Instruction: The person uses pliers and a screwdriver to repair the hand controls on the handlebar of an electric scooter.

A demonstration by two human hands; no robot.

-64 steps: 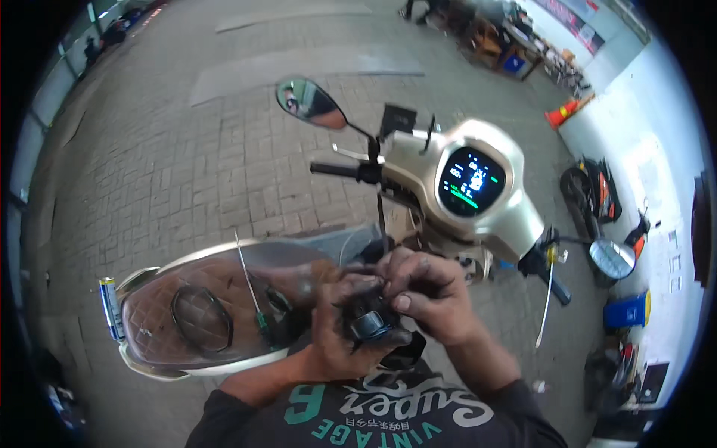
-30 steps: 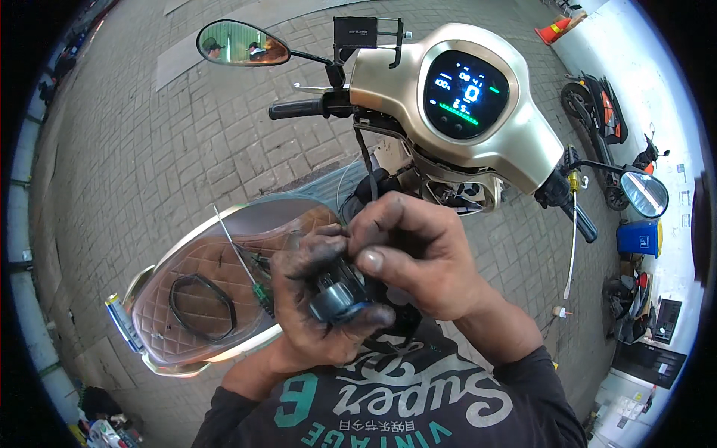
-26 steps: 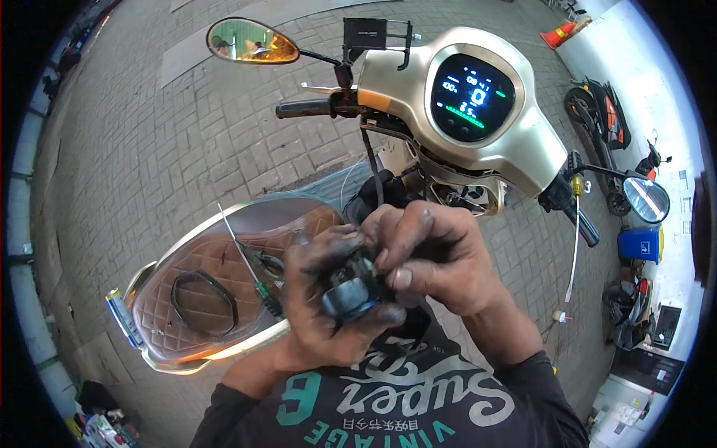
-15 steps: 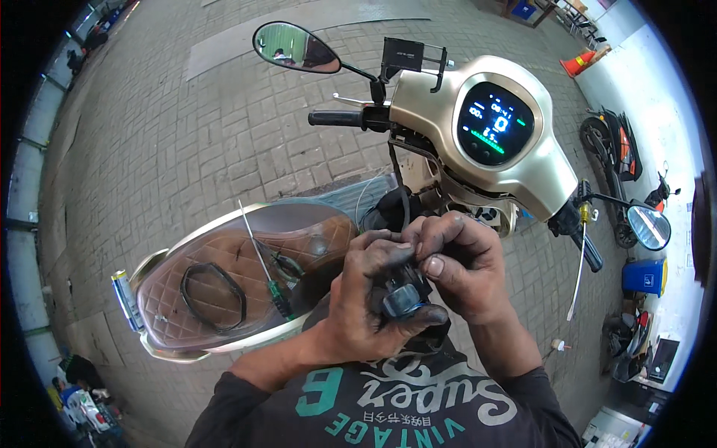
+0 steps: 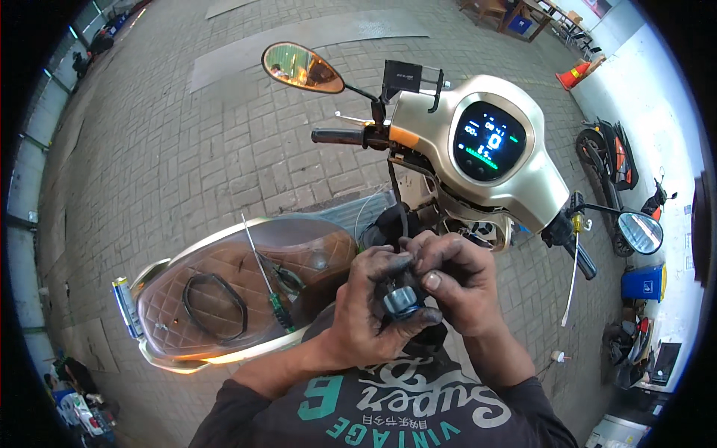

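In front of my chest, my left hand [image 5: 357, 302] wraps its fingers and thumb round a small black part with a shiny grey rounded end [image 5: 401, 300]. Its exact kind does not show. My right hand [image 5: 467, 280] pinches at the upper side of the same part, thumb against fingertips; what lies between them is hidden. A black cable [image 5: 404, 220] runs from the scooter's open front down to the fingers. Beyond the hands stands the gold scooter handlebar cover [image 5: 534, 190] with a lit round display [image 5: 489, 140]. Both hands are smudged dark.
On the brown quilted seat [image 5: 168, 299] lie a black band [image 5: 244, 310], a green-handled screwdriver [image 5: 279, 308] and pliers [image 5: 287, 281]. A can [image 5: 125, 306] stands beside the seat. A yellow-handled screwdriver [image 5: 576, 224] hangs by the right grip. Parked scooters [image 5: 609, 164] line the right wall.
An orange glow now shows on the handlebar cover, in the left mirror and along the seat's lower edge. The view has shifted slightly; both hands keep nearly the same hold.
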